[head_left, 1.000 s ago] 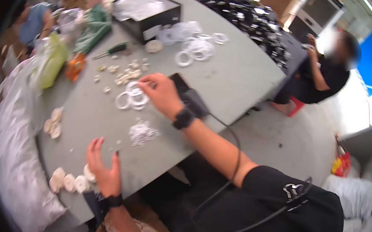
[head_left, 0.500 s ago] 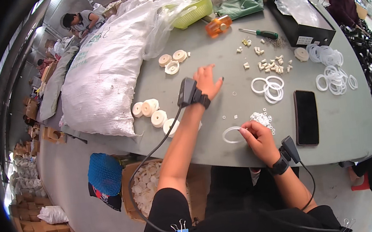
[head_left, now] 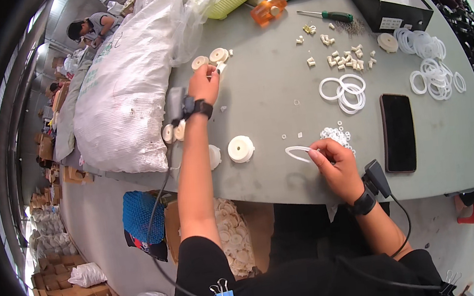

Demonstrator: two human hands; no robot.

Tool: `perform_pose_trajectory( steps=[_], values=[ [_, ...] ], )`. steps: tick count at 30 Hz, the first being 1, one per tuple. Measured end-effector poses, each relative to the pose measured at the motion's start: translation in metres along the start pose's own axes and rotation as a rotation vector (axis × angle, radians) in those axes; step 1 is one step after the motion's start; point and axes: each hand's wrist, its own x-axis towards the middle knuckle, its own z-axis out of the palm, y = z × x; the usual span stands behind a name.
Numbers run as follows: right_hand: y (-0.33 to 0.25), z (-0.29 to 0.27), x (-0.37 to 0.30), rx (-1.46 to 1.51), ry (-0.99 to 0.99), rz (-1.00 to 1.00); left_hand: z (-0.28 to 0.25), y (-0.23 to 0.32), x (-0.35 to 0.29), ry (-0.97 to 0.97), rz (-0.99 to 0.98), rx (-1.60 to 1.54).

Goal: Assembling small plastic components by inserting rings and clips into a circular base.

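My left hand [head_left: 205, 86] is closed on the edge of a white round plastic cap [head_left: 221, 68], which stands tilted in the fingers. Right beside it lie two more cream discs, one [head_left: 218, 55] behind and one [head_left: 200, 63] to the left. My right hand [head_left: 336, 166] pinches a translucent white ring [head_left: 296, 154] between thumb and fingers, just above the table. A heap of small white washers [head_left: 336, 135] sits behind that hand, partly hidden by it. Between both arms, a thick cream disc [head_left: 240, 149] lies on the table near its front edge.
A large white woven sack [head_left: 120, 97] fills the table's left. Loose translucent rings [head_left: 345, 93], small cream fittings [head_left: 349, 59], a green-handled screwdriver [head_left: 336, 16] and an orange tool [head_left: 268, 11] lie beyond. A phone [head_left: 398, 132] rests at right; a box of white parts [head_left: 234, 236] stands below the edge.
My left hand has moved left from mid-table to the cream discs and taken hold of a cap there. The right hand keeps the ring, which now appears more tilted.
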Motion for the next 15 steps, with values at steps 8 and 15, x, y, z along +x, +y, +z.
perform_pose_trajectory(
  steps=[8,15],
  values=[
    [-0.015,-0.015,-0.005,0.319,-0.119,-0.112,-0.005,0.104,-0.164,-0.533,-0.304,-1.395],
    [-0.033,-0.024,-0.036,0.091,0.026,-0.052,0.005,0.148,-0.240,-0.500,-0.454,-1.619]
  ],
)
